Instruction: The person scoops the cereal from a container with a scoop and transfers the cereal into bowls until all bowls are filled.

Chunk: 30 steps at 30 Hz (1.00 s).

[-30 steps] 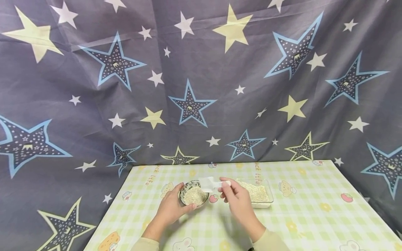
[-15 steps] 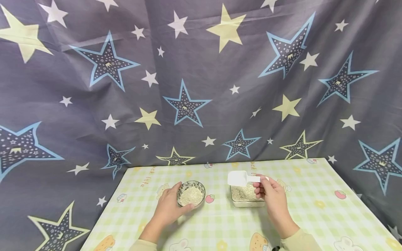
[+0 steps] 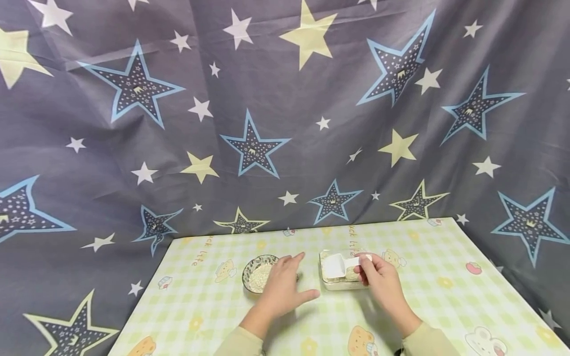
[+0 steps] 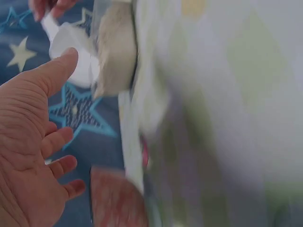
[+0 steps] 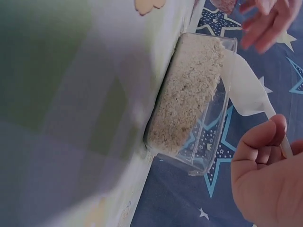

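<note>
My right hand point(image 3: 385, 287) pinches the handle of a white scoop point(image 3: 335, 267), whose head is over a clear rectangular container point(image 3: 343, 286) of pale oat flakes point(image 5: 182, 94). In the right wrist view the scoop's tip overlaps the container's rim. My left hand point(image 3: 282, 287) holds nothing. Its fingers are extended and the thumb is spread, between the bowl and the container. Behind it, partly hidden by the fingers, stands a dark-patterned glass bowl point(image 3: 246, 278) with more flakes point(image 3: 259, 278) inside. The left wrist view shows the palm and thumb close to the scoop.
A table point(image 3: 196, 291) wears a green-and-white checked cloth with cartoon prints. Directly behind its far edge hangs a dark curtain point(image 3: 294, 123) printed with stars.
My left hand has let go of the bowl and moved right towards the container. My right hand has carried the scoop from the bowl across to the container and lowered it there.
</note>
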Available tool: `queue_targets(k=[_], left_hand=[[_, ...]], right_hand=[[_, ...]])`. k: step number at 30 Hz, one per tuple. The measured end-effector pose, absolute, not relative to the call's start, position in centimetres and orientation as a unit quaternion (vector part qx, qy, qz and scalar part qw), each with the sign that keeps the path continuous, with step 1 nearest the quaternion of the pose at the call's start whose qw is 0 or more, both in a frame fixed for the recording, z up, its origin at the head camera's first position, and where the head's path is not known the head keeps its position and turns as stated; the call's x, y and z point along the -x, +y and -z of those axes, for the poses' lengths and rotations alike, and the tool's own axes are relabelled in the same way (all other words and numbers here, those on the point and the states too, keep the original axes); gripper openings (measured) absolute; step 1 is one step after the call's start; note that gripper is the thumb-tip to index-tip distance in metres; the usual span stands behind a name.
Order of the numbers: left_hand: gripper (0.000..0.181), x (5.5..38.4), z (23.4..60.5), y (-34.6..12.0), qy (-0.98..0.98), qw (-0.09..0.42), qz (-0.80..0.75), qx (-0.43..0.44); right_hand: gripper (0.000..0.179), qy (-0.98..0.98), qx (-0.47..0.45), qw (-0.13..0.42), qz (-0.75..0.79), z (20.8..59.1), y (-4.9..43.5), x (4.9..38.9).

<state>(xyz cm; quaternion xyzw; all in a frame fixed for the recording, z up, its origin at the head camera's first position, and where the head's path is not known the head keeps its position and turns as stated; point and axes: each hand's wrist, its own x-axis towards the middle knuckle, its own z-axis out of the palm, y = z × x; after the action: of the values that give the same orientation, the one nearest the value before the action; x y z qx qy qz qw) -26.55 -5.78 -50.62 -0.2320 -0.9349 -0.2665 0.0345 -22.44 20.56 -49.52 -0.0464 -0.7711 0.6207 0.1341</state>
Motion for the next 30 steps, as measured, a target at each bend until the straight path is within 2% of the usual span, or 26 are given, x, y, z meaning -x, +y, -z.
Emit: queue_targets(k=[9, 17, 25, 28, 30], left_hand=[[0.111, 28.3, 51.6, -1.6, -0.934, -0.007, 0.27, 0.234], [0.116, 29.4, 52.0, -0.8, -0.93, -0.026, 0.299, 0.211], [0.111, 29.7, 51.5, -0.6, -0.925, -0.045, 0.308, 0.217], [0.11, 29.8, 51.0, -0.6, -0.923, -0.055, 0.312, 0.22], [0.109, 29.9, 50.7, -0.5, -0.921, -0.061, 0.315, 0.221]], right_hand=[[0.028, -0.83, 0.026, 0.173, -0.53, 50.2, 20.5, 22.7], [0.027, -0.852, 0.028, 0.185, -0.488, 50.3, 22.2, 22.7], [0.03, -0.872, 0.045, 0.187, -0.451, 49.7, 24.8, 22.6], [0.029, -0.878, 0.033, 0.203, -0.432, 49.2, 25.5, 22.5], [0.026, -0.883, 0.012, 0.232, -0.409, 49.0, 25.8, 22.4]])
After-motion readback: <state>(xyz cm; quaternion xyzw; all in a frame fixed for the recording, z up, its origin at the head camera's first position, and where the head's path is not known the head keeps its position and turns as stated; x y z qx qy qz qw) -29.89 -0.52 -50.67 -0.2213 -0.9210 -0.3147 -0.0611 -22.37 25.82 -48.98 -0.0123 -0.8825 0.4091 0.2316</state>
